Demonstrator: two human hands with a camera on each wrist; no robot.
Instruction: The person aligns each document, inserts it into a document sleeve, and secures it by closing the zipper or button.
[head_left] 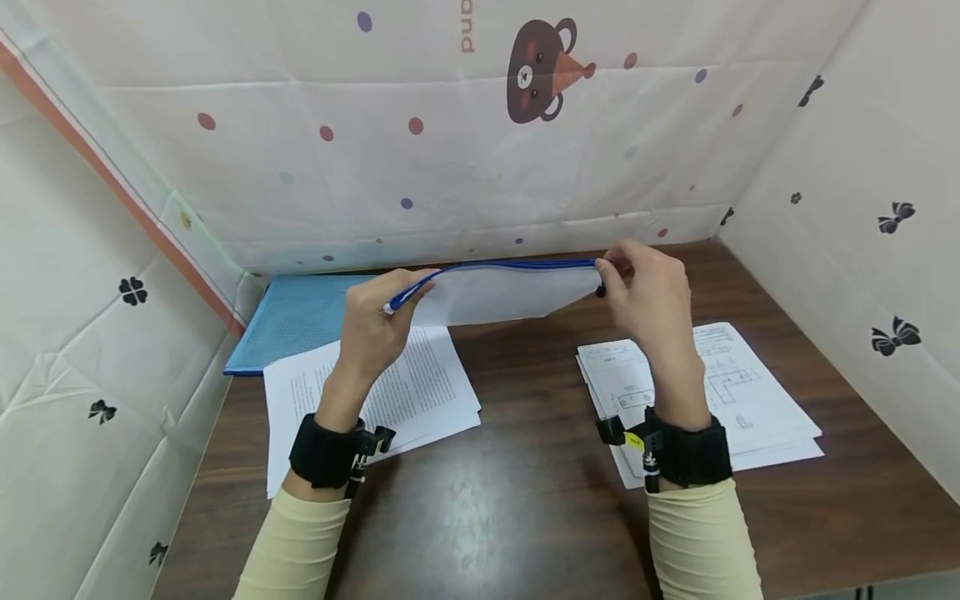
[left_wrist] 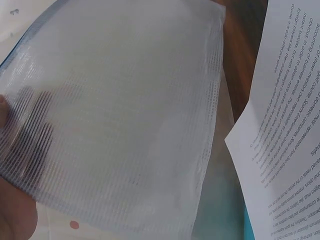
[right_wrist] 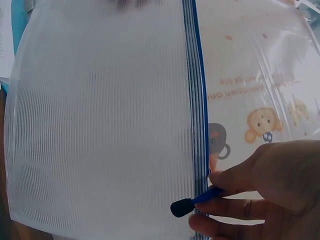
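Observation:
Both hands hold up a translucent ribbed zipper pouch (head_left: 510, 296) above the table, its blue zipper edge (head_left: 517, 264) uppermost. The left hand (head_left: 377, 323) grips the pouch's left end, where a blue end of the zipper sticks out past the fingers. At the opposite end, the right hand (head_left: 651, 292) pinches the blue zipper pull (right_wrist: 185, 206), which has a black tip. No papers show through the pouch's ribbed side in the right wrist view. In the left wrist view, fingers show dimly through the pouch.
Printed text sheets (head_left: 427, 383) lie on the left, overlapping a blue mesh pouch (head_left: 300, 321) at the back left. A stack of sheets with drawings (head_left: 738, 383) lies under the right forearm. Patterned sheeting (head_left: 420, 167) walls the dark wooden table (head_left: 510, 500) at the back and sides.

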